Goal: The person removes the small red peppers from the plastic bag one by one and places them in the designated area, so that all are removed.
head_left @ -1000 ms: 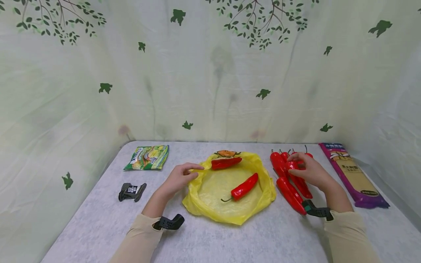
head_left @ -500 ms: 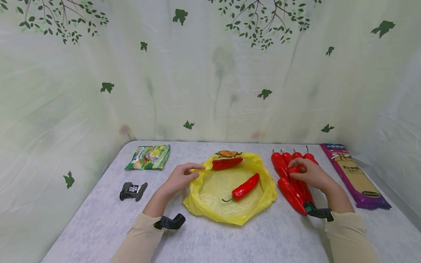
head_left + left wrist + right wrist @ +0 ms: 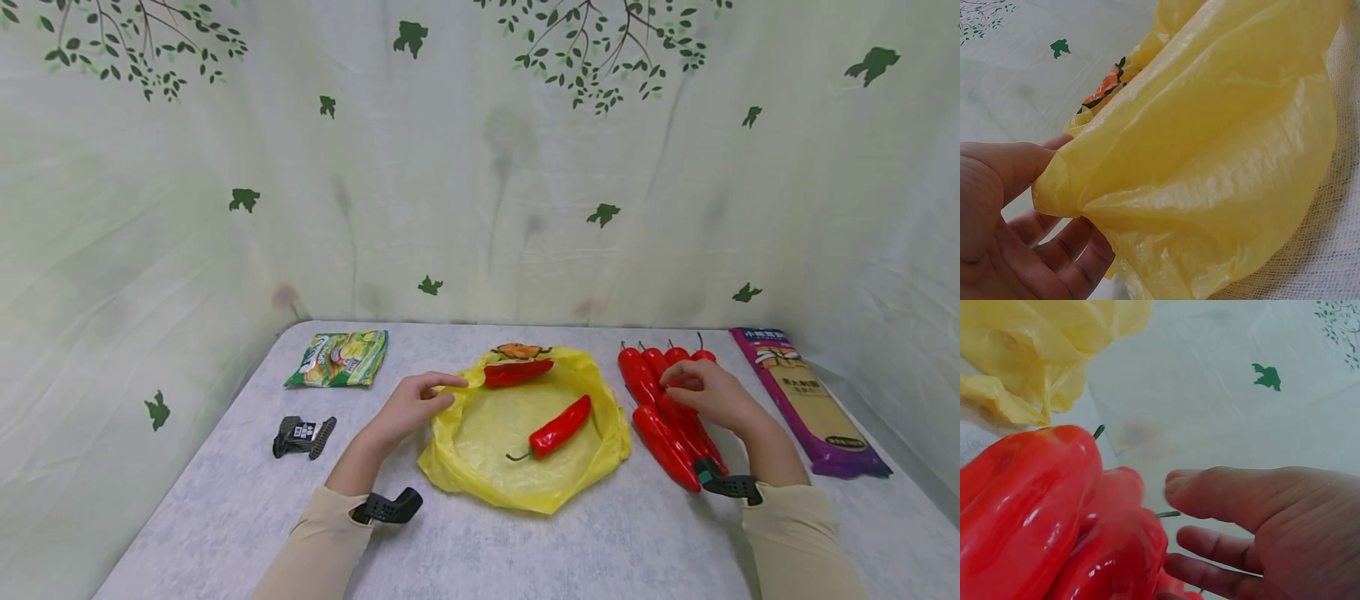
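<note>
A yellow plastic bag (image 3: 517,493) lies spread on the table with its mouth wide. Two red chili peppers are within its rim: one pepper (image 3: 558,427) lies slantwise, the other pepper (image 3: 517,373) sits at the far side. My left hand (image 3: 408,406) pinches the bag's left edge between thumb and fingers; the left wrist view shows the bag's edge (image 3: 1057,187) between them. Over the pile of several red peppers (image 3: 663,446) on the right is my right hand (image 3: 712,394). In the right wrist view its thumb and fingers are spread apart beside the peppers (image 3: 1029,512), gripping none.
A green and yellow snack packet (image 3: 337,360) lies at the back left, with a small black wrapped packet (image 3: 302,437) in front of it. On the far right is a long purple package (image 3: 810,400). A patterned curtain (image 3: 480,167) rises behind the table.
My right hand lets go of a pepper on the pile and shifts slightly right. That pepper's lower end now lies farther right and nearer. The left hand keeps its hold.
</note>
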`<state>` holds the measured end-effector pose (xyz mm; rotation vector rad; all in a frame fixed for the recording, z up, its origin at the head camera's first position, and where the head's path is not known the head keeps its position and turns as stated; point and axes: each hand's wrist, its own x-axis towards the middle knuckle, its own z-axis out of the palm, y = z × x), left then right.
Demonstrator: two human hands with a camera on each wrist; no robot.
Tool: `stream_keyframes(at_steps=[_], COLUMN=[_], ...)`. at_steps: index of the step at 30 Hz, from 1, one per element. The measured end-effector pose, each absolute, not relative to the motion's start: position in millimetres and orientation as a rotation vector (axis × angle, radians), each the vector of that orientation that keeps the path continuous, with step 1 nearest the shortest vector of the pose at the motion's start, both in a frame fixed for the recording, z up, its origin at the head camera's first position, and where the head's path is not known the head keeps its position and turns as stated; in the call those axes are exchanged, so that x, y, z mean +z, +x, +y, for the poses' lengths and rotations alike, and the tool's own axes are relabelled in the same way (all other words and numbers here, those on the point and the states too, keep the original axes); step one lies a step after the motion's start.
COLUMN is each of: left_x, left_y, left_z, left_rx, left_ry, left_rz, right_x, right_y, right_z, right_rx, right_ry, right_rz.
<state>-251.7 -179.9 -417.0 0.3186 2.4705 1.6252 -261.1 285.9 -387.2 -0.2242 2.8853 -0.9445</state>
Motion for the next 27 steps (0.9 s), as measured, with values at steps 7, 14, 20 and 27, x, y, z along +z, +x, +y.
stream_keyframes(at_steps=[7,14,20,27], left_x=[-417,-415,-415,-415], left_y=[-250,-250,-250,-249], left_z=[-178,-176,-177,-179], left_rx=[1.631,1.635,1.625,1.621], left_ry=[0.321,0.338,0.359,0.333], left_rz=[2.467,2.467,2.473,2.455], right_x=[-378,-366,-360,-359], right_y=[-257,-250,-248,-246], right_z=[281,267,253,232], right_rx=[-0.99,-1.075,-1.108,-1.117], right_ry=[-0.18,-0.139,-0.16,-0.302], right_rz=[2.973,2.995,3.061,3.094])
